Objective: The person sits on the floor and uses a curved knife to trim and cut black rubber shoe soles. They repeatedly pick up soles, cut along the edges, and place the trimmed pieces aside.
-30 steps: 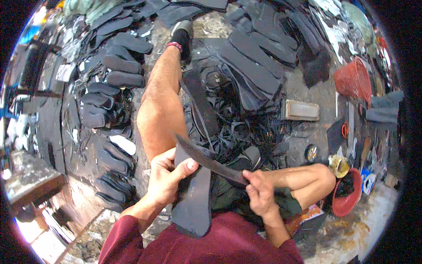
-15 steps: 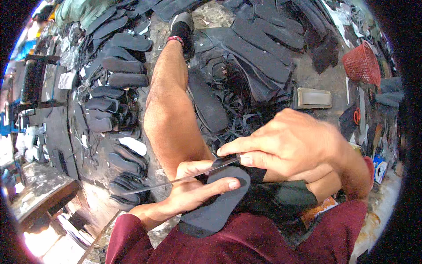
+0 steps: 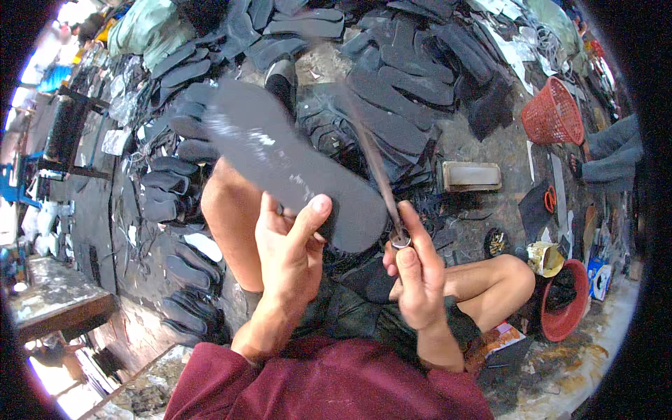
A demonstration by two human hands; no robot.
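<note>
My left hand is closed around a dark grey shoe sole, its thumb lying on top near the lower, heel-like end. Pale scuff marks show on the sole, which slants up and to the left. My right hand grips a long, thin knife at its lower end, by a metal collar. The blade, blurred toward its tip, points up and away, just right of the sole. Blade and sole appear apart, though their depth is hard to judge.
Stacked dark sole pieces lie ahead, with more soles at left. To the right are a pale rectangular block, orange-handled scissors, a red basket and a red basin. Another person's legs show at far right.
My left hand has raised the sole from my lap and turned it outward. My right hand has drawn back, and the knife has swung from lying across the sole to pointing up.
</note>
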